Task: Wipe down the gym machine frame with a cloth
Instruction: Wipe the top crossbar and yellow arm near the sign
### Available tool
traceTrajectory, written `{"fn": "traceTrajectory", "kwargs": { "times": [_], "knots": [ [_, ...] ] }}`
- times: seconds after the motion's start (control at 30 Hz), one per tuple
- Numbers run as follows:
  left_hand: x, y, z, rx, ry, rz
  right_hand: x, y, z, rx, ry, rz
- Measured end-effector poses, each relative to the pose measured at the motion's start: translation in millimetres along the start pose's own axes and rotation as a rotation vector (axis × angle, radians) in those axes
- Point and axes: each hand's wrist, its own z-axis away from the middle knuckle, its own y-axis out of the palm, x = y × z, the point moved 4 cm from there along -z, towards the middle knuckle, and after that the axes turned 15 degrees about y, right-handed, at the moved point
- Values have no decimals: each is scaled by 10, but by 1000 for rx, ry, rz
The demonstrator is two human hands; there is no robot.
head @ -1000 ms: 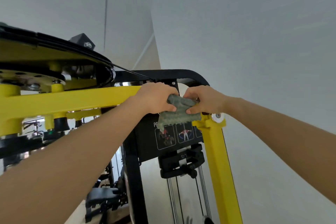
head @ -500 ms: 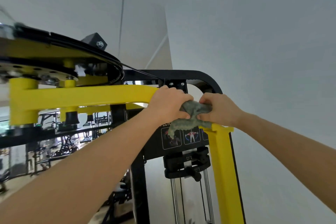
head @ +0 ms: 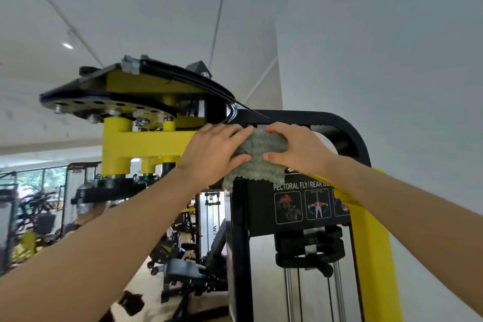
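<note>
A grey-green cloth (head: 261, 157) is draped over the yellow crossbar (head: 146, 142) of the gym machine, near its black top frame (head: 339, 123). My left hand (head: 214, 154) grips the cloth's left side, thumb below and fingers over the top. From the right, my right hand (head: 298, 149) holds the other side the same way. The cloth's lower edge hangs over the black instruction panel (head: 300, 204). A yellow upright post (head: 371, 256) runs down on the right.
A black and yellow pulley cam (head: 125, 94) with a cable sits above the crossbar at left. The weight stack head and guide rods (head: 308, 251) hang below the panel. A white wall (head: 392, 60) stands at right. Other gym machines (head: 183, 256) fill the room at lower left.
Both hands now lie flatter over the cloth, which is more spread out on the bar. The view has shifted, showing more of the pulley cam and the room.
</note>
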Motion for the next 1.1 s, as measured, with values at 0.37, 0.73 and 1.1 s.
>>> {"fn": "traceTrajectory", "kwargs": {
  "times": [0.37,0.73,1.1],
  "knots": [
    [413,-299,600,0,-70,2,663,268,-110,-61,-178,-89],
    [61,-245,726,-192,-380,338,670,375,260,-131,-53,-291],
    [-512,211,880,-432,-1691,1748,430,430,470,-70,77,-189]
  ]
}}
